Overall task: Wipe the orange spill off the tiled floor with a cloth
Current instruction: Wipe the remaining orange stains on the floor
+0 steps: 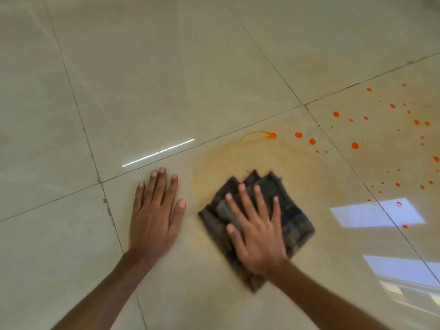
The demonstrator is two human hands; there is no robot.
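A dark folded cloth (295, 220) lies on the beige tiled floor (166, 79), blurred by motion. My right hand (257, 234) presses flat on top of it with fingers spread. My left hand (154, 210) rests flat on the bare floor to the cloth's left, fingers apart, holding nothing. A pale orange smear (214, 158) spreads just beyond the cloth, ending in a brighter orange streak (262, 135). Several orange drops (354, 145) are scattered over the tiles to the right.
Dark grout lines (303, 105) cross the floor diagonally. Bright window reflections (376, 214) lie on the tiles at the right, and a thin white glare line (158, 152) lies beyond my left hand.
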